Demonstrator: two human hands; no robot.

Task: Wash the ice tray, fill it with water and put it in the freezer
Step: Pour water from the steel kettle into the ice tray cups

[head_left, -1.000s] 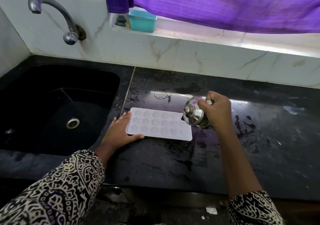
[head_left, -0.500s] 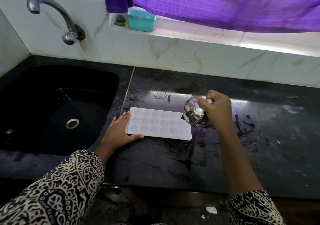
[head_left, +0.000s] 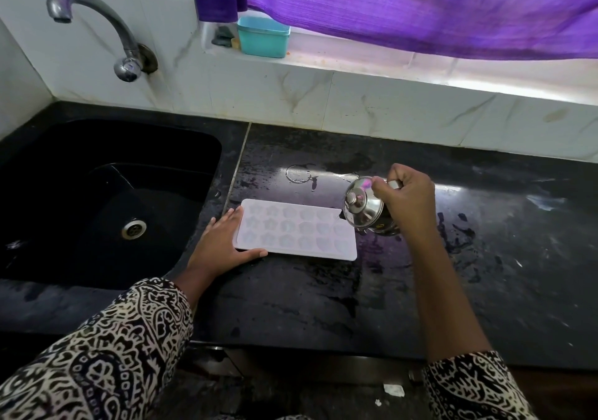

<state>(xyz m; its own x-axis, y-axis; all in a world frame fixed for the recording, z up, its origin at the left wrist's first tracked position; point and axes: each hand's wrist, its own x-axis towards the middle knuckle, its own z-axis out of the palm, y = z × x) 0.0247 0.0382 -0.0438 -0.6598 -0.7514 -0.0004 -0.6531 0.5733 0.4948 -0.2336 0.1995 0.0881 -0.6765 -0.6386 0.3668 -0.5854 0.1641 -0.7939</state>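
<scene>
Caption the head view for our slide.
Left hand steadies ice tray on counter; right hand tilts lidded steel jug at its end.

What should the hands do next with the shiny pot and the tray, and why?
Probably tip the steel pot slightly further, so it pours into the right end of the ice tray. The right hand holds it tilted by that end, and the left hand lies flat against the tray's left edge, steadying it.
</scene>
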